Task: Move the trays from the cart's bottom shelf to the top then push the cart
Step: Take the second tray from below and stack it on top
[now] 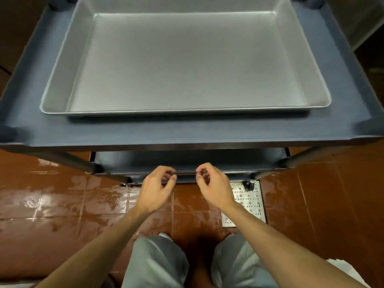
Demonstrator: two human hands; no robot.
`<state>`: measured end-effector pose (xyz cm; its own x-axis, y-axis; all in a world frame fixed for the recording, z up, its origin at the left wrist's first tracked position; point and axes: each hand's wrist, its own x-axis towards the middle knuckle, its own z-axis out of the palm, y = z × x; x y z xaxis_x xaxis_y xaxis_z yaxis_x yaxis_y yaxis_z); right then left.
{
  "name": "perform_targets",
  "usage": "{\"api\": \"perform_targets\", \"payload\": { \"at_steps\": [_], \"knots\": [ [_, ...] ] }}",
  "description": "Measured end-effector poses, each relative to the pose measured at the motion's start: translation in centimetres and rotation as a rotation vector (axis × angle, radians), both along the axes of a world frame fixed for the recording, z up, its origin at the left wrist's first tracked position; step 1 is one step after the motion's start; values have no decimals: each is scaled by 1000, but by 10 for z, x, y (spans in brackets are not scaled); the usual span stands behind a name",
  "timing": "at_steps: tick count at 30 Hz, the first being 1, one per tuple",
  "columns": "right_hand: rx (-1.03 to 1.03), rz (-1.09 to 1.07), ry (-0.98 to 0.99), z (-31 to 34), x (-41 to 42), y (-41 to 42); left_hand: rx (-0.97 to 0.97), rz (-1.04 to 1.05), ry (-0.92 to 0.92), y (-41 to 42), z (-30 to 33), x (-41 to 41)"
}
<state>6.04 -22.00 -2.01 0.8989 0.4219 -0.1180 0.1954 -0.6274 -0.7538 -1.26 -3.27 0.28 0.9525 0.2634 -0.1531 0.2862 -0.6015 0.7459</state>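
A large silver tray [187, 110] lies on the dark cart's top shelf [187, 133]; a second rim shows just under its near edge, so it seems stacked on another tray. Below, the near rim of a lower shelf [187, 160] is visible, and what lies on it is hidden by the top shelf. My left hand [156, 188] and my right hand [214, 188] hover side by side in front of that lower rim. Both have their fingers curled and apart, with nothing in them. I cannot tell whether the fingertips touch the rim.
The floor is wet, glossy red-brown tile [62, 200]. A perforated metal drain grate [247, 202] sits by the cart's right near leg [295, 161]. My knees in grey trousers [158, 265] are at the bottom. A steel surface stands at the far right.
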Motion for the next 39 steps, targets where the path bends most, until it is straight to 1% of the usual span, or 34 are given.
{"api": "perform_targets", "payload": {
  "at_steps": [4, 8, 10, 12, 14, 15, 16, 17, 19, 22, 27, 31, 35, 39],
  "knots": [
    [-88, 13, 12, -72, 21, -3, 21, 9, 66, 17, -62, 15],
    [-206, 114, -4, -141, 35, -4, 130, -64, 73, 27, -126, 25],
    [-264, 192, -87, -170, 37, -3, 202, -181, 88, 28, -157, 26],
    [-284, 265, -252, -190, 39, -3, 261, -299, 109, 26, -183, 29],
    [-325, 382, -391, -206, 42, -4, 302, -374, 103, 23, -209, 33],
    [-361, 454, -427, -216, 42, -6, 322, -400, 113, 22, -222, 35],
    [-403, 505, -426, -226, 43, -9, 350, -429, 134, 20, -235, 36],
    [-448, 522, -385, -237, 44, -10, 376, -458, 163, 19, -249, 39],
    [-529, 501, -284, -257, 51, -11, 419, -490, 249, 18, -277, 46],
    [-606, 486, -214, -289, 63, -11, 452, -449, 337, 23, -315, 59],
    [-725, 376, -53, -340, 91, -4, 606, -386, 460, 43, -369, 76],
    [-764, 376, -33, -377, 104, -3, 564, -340, 471, 54, -401, 74],
    [-822, 430, -8, -401, 118, 1, 535, -374, 524, 60, -423, 80],
    [-821, 401, -9, -423, 126, 7, 550, -382, 507, 59, -449, 95]
  ]
}}
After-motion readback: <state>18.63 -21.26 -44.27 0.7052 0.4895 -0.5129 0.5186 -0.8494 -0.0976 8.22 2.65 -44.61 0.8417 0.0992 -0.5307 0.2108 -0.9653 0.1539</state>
